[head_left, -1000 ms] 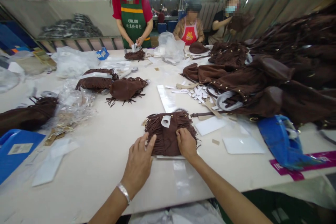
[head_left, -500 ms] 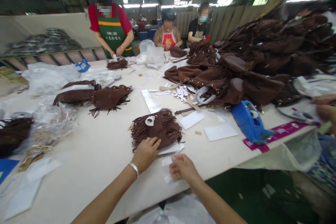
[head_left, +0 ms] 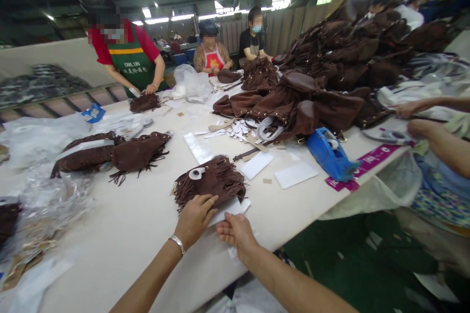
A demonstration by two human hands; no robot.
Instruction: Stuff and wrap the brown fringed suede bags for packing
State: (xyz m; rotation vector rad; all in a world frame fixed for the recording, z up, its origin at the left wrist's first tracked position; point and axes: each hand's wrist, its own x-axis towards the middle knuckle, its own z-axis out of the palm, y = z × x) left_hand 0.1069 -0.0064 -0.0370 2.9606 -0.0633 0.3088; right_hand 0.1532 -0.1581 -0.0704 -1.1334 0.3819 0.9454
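A small brown fringed suede bag point(head_left: 213, 183) lies on the white table point(head_left: 147, 220) in front of me, with a white tag loop on its upper left. My left hand point(head_left: 194, 219), wearing a silver bracelet, rests flat on the bag's near edge with fingers stretched out. My right hand point(head_left: 237, 232) is just right of it at the table edge, fingers curled on a clear plastic sleeve point(head_left: 229, 208) that sticks out from under the bag.
A big heap of brown bags point(head_left: 330, 78) covers the right of the table, with a blue tape dispenser point(head_left: 328, 154) before it. Two more fringed bags point(head_left: 117, 154) lie left, amid clear plastic wrap point(head_left: 47, 195). Three workers stand at the far side; another person's arms point(head_left: 436, 127) reach in at right.
My right hand left the bag's top, dropped to the table edge and took hold of the plastic sleeve. My view swung right; the bag now appears further left.
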